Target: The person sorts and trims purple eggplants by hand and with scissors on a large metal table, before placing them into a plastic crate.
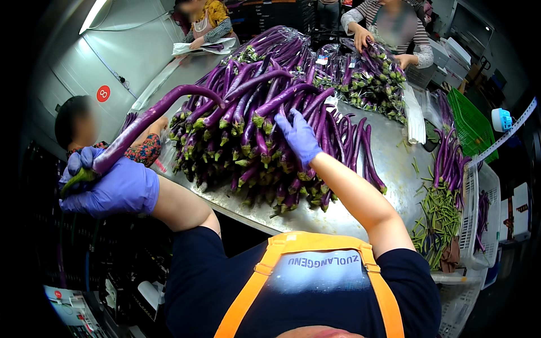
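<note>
At the left, my left hand (115,186), in a purple glove, is closed around the stem end of a long purple eggplant (147,115). The eggplant slants up to the right, its curved tip over the big pile of eggplants (248,135) on the metal table (389,160). My right hand (300,137), gloved alike, lies on the right part of the pile with its fingers apart, touching the eggplants beneath. Most of the pile's green stem ends face me. Part of the right fingertips is hard to make out among the eggplants.
Bagged eggplants (372,84) lie at the far side, where a person in stripes handles them. Other people stand at the left and far left. Cut green stems (437,217), more eggplants (448,158), a green crate (470,124) and a white crate (479,219) are at the right.
</note>
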`<state>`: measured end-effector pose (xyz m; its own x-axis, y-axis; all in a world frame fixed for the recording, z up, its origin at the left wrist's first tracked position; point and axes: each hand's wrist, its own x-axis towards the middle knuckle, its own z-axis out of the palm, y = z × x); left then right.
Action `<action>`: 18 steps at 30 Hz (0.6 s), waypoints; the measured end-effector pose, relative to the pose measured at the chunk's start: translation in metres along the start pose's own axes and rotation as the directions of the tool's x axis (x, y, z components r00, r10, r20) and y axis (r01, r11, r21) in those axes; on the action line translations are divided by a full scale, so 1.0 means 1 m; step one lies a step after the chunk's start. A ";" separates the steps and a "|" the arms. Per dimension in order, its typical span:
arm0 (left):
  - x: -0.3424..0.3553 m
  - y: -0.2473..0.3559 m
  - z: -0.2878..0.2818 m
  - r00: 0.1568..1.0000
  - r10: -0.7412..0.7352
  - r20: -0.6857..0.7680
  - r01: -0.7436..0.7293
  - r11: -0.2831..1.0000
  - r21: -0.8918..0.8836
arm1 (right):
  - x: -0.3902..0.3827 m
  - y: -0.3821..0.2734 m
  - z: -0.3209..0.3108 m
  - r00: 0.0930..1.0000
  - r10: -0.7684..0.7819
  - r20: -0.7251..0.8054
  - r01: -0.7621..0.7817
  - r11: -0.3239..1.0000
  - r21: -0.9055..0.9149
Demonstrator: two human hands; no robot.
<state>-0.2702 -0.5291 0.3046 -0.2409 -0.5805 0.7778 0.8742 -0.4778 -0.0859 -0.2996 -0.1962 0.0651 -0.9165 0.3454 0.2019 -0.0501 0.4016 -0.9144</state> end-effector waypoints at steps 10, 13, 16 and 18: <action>-0.030 0.006 0.050 0.982 0.188 0.019 -0.187 0.981 -0.054 | 0.095 -0.002 0.004 0.958 0.259 0.126 -0.285 0.784 0.551; -0.023 0.015 0.047 0.937 0.345 -0.053 -0.339 0.935 0.101 | 0.070 -0.012 0.021 0.993 -0.096 0.064 0.060 0.904 0.424; -0.036 0.010 0.072 0.882 0.434 -0.182 -0.351 0.864 0.362 | 0.052 -0.047 0.030 0.959 -0.091 0.269 -0.014 0.930 0.366; -0.041 0.008 0.081 0.901 0.405 -0.153 -0.363 0.899 0.245 | 0.049 -0.066 0.022 0.942 0.045 0.332 -0.150 0.943 0.298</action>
<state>-0.2194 -0.4556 0.3227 0.0730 -0.8176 0.5712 0.9767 -0.0572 -0.2068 -0.3500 -0.2243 0.1272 -0.9976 0.0620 0.0323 -0.0277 0.0737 -0.9969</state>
